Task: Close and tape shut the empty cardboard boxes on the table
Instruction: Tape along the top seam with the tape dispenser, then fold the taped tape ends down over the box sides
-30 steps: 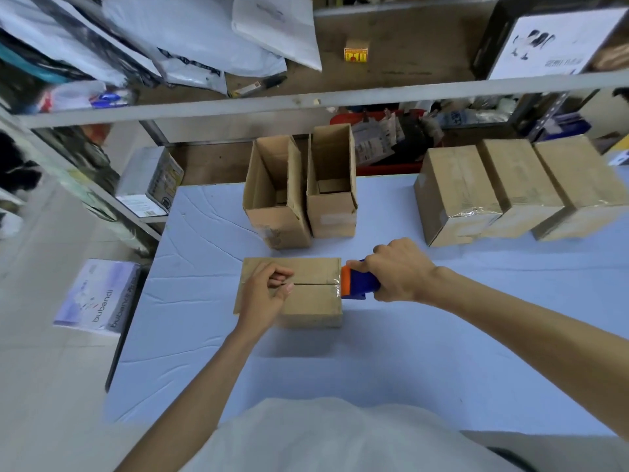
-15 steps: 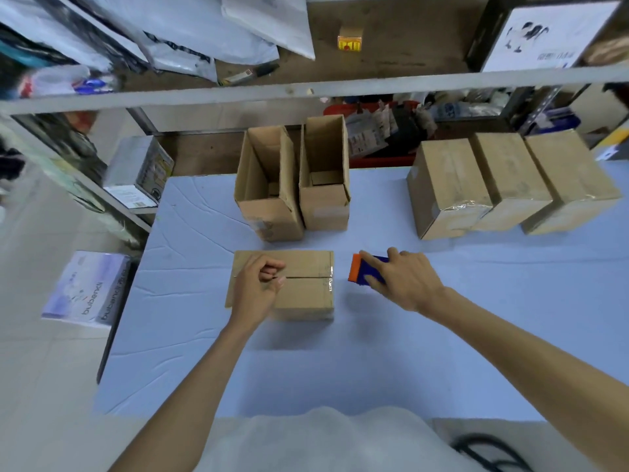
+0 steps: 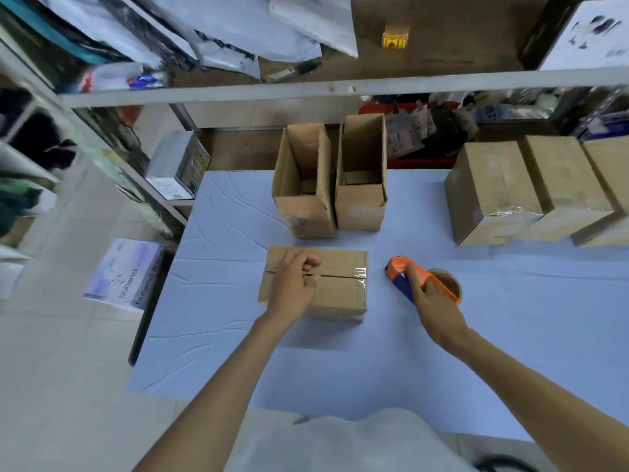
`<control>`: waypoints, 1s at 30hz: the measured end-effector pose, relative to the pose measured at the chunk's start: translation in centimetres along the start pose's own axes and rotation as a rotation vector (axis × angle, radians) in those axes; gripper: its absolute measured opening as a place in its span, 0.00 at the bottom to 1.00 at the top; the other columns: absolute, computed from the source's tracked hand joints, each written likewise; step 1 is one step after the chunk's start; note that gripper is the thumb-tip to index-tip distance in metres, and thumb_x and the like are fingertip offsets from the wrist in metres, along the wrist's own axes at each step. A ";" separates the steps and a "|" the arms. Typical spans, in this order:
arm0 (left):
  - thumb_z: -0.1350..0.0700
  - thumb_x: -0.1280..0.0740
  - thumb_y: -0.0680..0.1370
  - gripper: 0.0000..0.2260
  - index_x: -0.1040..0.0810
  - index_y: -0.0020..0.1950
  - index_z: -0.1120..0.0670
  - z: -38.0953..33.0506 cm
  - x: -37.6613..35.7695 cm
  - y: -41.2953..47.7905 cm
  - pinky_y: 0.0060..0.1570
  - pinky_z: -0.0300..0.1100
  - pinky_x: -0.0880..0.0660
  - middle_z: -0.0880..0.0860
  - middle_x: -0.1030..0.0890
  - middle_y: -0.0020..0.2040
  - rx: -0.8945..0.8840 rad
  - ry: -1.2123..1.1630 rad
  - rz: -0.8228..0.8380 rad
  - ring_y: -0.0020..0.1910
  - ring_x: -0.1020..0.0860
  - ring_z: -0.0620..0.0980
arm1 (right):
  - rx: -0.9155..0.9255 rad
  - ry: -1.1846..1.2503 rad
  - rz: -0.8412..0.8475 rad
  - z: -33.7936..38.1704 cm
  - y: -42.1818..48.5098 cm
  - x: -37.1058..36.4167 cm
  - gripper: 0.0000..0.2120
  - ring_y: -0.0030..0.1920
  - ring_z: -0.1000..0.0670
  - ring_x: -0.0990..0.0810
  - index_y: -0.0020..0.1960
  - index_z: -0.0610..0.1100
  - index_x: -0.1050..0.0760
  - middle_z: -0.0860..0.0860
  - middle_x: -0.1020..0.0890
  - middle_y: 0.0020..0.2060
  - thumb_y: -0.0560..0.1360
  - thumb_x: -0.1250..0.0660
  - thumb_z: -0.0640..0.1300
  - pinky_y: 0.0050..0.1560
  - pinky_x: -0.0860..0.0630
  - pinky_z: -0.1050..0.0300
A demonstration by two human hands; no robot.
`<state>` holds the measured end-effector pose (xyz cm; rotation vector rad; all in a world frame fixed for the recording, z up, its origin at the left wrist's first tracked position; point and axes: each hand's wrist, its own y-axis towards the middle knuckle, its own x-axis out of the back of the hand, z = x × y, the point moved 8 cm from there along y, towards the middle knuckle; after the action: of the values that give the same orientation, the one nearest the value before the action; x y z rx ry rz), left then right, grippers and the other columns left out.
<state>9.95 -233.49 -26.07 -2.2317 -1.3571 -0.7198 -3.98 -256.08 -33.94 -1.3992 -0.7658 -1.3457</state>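
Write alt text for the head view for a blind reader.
A person's left hand rests, fingers curled, on a closed cardboard box on a blue table; the right hand touches an orange-and-blue tape dispenser beside it. Two open boxes stand behind; taped boxes sit far right.

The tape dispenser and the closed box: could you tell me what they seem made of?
The tape dispenser looks like smooth orange and blue plastic, by its even colour. The closed box looks like matt brown cardboard; glossy clear tape wrinkles at its right end.
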 end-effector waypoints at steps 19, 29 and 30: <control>0.54 0.24 0.70 0.25 0.29 0.64 0.54 5.6 6.3 -0.4 0.48 0.45 0.28 0.51 0.21 0.46 0.450 0.038 -0.149 0.53 0.22 0.56 | -0.006 0.212 0.239 9.4 2.3 5.8 0.10 0.46 0.40 0.24 0.43 0.40 0.28 0.39 0.23 0.46 0.80 0.45 0.40 0.33 0.36 0.56; 0.56 0.21 0.67 0.10 0.19 0.44 0.53 2.6 7.2 -0.4 0.52 0.39 0.27 0.45 0.21 0.48 0.153 -0.239 -0.216 0.50 0.23 0.39 | -0.168 0.786 -0.083 7.2 1.2 9.3 0.12 0.40 0.51 0.22 0.55 0.44 0.27 0.47 0.18 0.39 0.78 0.41 0.50 0.40 0.27 0.54; 0.54 0.21 0.67 0.10 0.19 0.44 0.52 2.7 7.1 -0.6 0.52 0.39 0.26 0.43 0.20 0.48 0.156 -0.235 -0.214 0.49 0.22 0.38 | -0.188 0.801 -0.097 6.9 1.2 9.4 0.13 0.40 0.52 0.22 0.53 0.43 0.25 0.47 0.18 0.38 0.78 0.40 0.52 0.41 0.27 0.53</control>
<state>12.71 -226.84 -23.70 -2.1200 -1.7222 -0.4117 1.09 -251.76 -24.29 -0.8317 -0.1712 -1.9015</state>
